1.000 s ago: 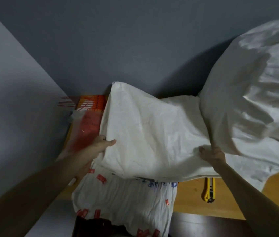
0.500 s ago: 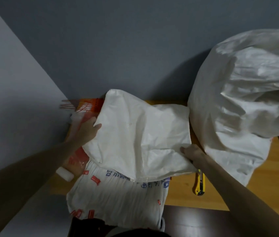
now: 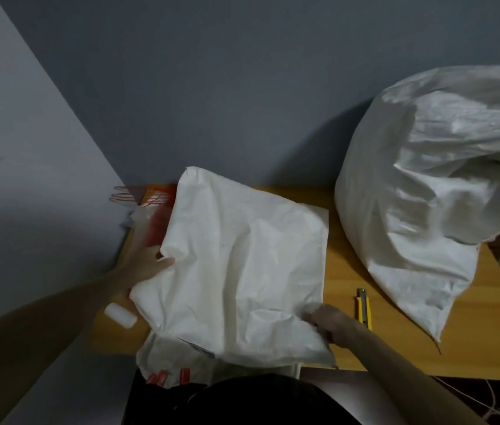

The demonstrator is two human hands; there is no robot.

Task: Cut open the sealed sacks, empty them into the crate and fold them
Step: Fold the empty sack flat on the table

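An empty white sack (image 3: 242, 265) lies flattened and folded over on the wooden table (image 3: 346, 262). My left hand (image 3: 146, 265) holds its left edge. My right hand (image 3: 325, 320) pinches its lower right corner. Under it a printed sack with red marks (image 3: 169, 366) hangs over the table's front edge. A big full white sack (image 3: 432, 194) stands at the right against the wall. An orange crate (image 3: 153, 194) peeks out at the back left, mostly hidden by the sack.
A yellow utility knife (image 3: 364, 308) lies on the table right of my right hand. A small white roll (image 3: 120, 315) lies near the front left. Grey walls close the back and left sides. Cords lie on the floor at bottom right.
The empty sack came down from a raised position and now lies flatter on the table. Both hands moved down and toward me with it.
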